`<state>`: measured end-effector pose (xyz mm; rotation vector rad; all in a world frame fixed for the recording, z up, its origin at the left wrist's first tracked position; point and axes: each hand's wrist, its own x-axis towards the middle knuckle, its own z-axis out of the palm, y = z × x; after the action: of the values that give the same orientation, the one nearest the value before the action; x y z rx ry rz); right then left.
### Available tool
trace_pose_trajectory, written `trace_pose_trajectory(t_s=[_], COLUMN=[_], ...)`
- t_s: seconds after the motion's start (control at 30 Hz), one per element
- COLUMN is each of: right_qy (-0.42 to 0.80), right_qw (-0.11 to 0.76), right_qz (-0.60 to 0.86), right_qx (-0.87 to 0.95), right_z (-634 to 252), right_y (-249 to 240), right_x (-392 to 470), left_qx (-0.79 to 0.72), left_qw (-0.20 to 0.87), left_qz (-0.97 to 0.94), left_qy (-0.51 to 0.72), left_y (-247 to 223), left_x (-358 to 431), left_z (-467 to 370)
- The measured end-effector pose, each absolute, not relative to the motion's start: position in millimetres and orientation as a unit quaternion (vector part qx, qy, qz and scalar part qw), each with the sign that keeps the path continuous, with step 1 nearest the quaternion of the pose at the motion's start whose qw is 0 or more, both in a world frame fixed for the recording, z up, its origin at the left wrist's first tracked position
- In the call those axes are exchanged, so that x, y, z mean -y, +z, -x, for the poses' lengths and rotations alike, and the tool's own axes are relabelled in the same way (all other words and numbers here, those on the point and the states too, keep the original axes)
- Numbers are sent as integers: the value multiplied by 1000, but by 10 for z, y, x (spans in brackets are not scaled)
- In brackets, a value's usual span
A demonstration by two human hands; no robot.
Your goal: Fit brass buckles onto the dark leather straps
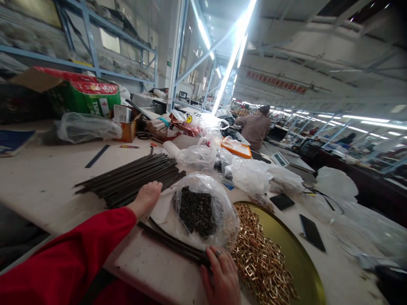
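Note:
My left hand lies at the near right side of a pile of long, thin black strips. Its fingers are curled together, and what they grip, if anything, is hidden. Lower right, my right hand is closed around one end of a few black strips, which stretch back to the left along the table's front. Between the hands sits a clear plastic bag holding small black rings or loops. Just right of my right hand, many gold-coloured metal loops are heaped on a round gold tray.
A phone and a flat black object lie right of the tray. Clear plastic bags, a scale and a green-and-red box stand farther back. A person is seated beyond.

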<state>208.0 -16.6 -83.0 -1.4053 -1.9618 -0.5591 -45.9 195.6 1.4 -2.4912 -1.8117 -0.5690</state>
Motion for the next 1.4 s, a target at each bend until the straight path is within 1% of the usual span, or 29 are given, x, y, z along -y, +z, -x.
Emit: trace_pose_trajectory(t_s=[0.13,0.2,0.23,0.27,0.3,0.37,0.43,0.53,0.67,0.83,0.9,1.03,1.13,1.23,1.4], right_qy=[-133,-74,-50,-35,-30,-27,-30,-29,-11,45,78,156,236,309,509], right_qw=[329,290,251,207,188,160,144,128,134,195,241,360,437,482,596], right_qz=[610,643,660,674,681,688,694,696,692,687,680,668,654,636,532], right_qx=[708,705,707,708,707,707,705,706,710,698,688,633,571,517,319], right_z=[-2118,-2107,-2089,-2064,-2033,-1961,-1896,-1843,-1837,-1851,-1895,-2060,-2148,-2148,-2072], right_y=[-446,-282,-228,-197,-186,-212,-264,-317,-321,-333,-340,-344,-365,-407,-423], right_x=[142,9,-79,-172,-264,-426,-535,-593,-562,-496,-463,-369,-279,-203,-141], left_qx=[565,523,493,460,435,440,468,482,472,469,468,462,451,441,443], left_qw=[-24,-62,-103,-187,-280,-434,-534,-614,-655,-670,-679,-694,-700,-710,-728], left_qz=[800,824,838,843,834,768,688,609,572,557,548,533,537,535,508], left_qy=[-202,-210,-208,-207,-193,-168,-150,-142,-143,-142,-141,-144,-134,-126,-127], left_y=[201,279,293,288,265,181,87,20,77,126,115,100,106,116,124], left_x=[-1670,-1433,-1291,-1140,-989,-716,-519,-373,-331,-346,-357,-384,-405,-423,-432], left_z=[505,489,467,437,400,314,236,166,144,138,141,150,138,111,81])
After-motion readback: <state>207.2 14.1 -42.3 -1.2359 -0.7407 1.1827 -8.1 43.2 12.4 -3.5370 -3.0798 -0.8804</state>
